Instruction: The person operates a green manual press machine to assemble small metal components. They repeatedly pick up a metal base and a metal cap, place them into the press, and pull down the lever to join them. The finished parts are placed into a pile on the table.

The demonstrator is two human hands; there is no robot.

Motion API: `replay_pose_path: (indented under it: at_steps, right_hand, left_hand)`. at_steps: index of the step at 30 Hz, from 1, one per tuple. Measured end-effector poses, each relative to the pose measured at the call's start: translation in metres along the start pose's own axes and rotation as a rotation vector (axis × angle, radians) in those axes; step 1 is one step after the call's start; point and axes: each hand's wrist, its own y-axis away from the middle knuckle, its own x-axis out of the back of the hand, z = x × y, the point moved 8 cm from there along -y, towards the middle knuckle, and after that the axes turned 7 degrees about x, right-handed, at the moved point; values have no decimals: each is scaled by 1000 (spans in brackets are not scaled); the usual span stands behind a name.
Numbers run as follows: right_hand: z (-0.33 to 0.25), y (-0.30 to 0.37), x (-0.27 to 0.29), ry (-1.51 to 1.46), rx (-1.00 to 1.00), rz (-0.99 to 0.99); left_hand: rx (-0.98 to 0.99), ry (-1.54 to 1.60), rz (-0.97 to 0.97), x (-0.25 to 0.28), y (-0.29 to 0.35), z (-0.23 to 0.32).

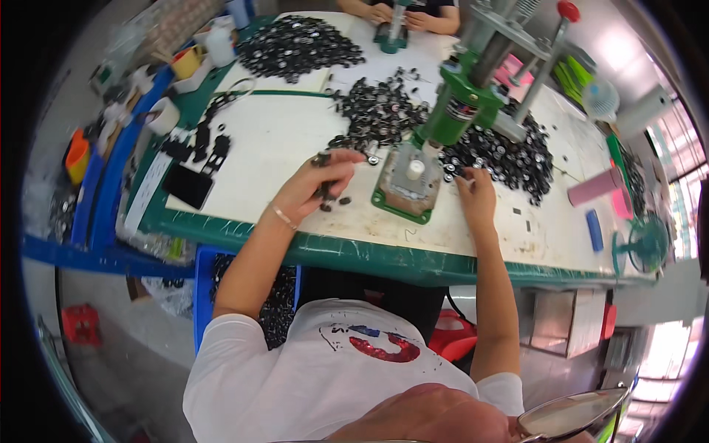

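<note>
A green hand press (461, 103) stands on the table before me, with a white round post (416, 170) on its base plate. To its left, my left hand (314, 184) is curled around several small black parts (323, 159). Its fingertips reach toward a small round black part with a shiny centre (373, 160). On the press's other side, my right hand (478, 198) has its fingertips together at the near edge of a heap of round black parts (509, 159); what lies between them is too small to make out. Another heap of black parts (380, 107) lies behind the press.
A larger black heap (295, 48) is at the back left, near another person's hands (402, 16). A phone (188, 186) lies at left. Pink (595, 186) and blue (594, 229) cylinders and a green fan (646, 244) are at right. A blue bin (205, 295) stands below the table edge.
</note>
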Motion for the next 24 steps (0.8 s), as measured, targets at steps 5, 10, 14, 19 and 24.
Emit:
replay_pose_path:
  at_steps: [5, 10, 14, 19, 24]
  right_hand:
    - [1, 6, 0, -127, -20, 29]
    - [4, 5, 2, -316, -99, 67]
    - [10, 6, -1, -389, -128, 83]
    - [10, 8, 2, -435, -171, 91]
    - [14, 6, 6, -498, -202, 121]
  left_hand:
    - [210, -251, -17, 44, 116, -20]
    - [664, -326, 188, 101, 210, -104]
    - [981, -1261, 471, 213, 278, -171]
    - [868, -1120, 75, 133, 213, -133]
    - [238, -849, -179, -31, 97, -18]
